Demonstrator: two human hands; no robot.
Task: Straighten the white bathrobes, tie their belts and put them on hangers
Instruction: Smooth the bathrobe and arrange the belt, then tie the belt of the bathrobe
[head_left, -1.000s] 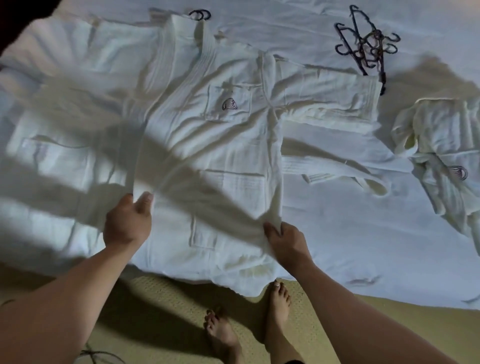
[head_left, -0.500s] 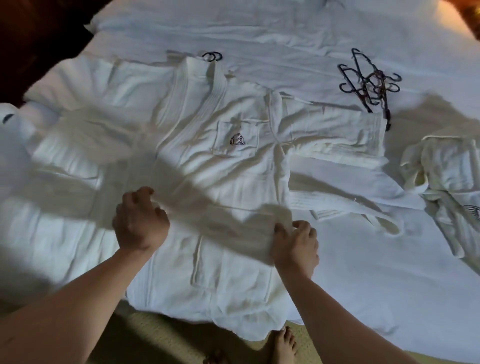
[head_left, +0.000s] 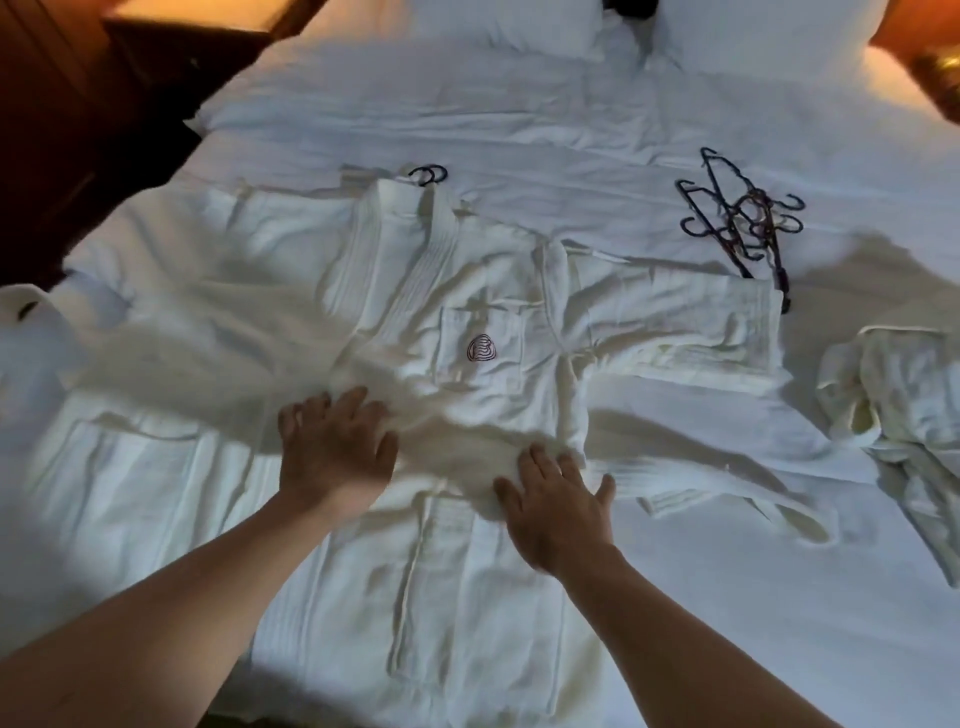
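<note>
Both hands (head_left: 447, 467) now flatten one bathrobe (head_left: 483, 395).

- I stand at a made-up bed (head_left: 519, 119) in what looks like a hotel bedroom.
- White pillows (head_left: 467, 21) line its head.
- A crested bathrobe (head_left: 467, 322) lies there, beside dark wooden furniture (head_left: 104, 104).

Bare sheet (head_left: 779, 597) on rt gives open reach; hanger pile (head_left: 743, 218) & crumpled robe (head_left: 904, 410) block far rt.
</note>
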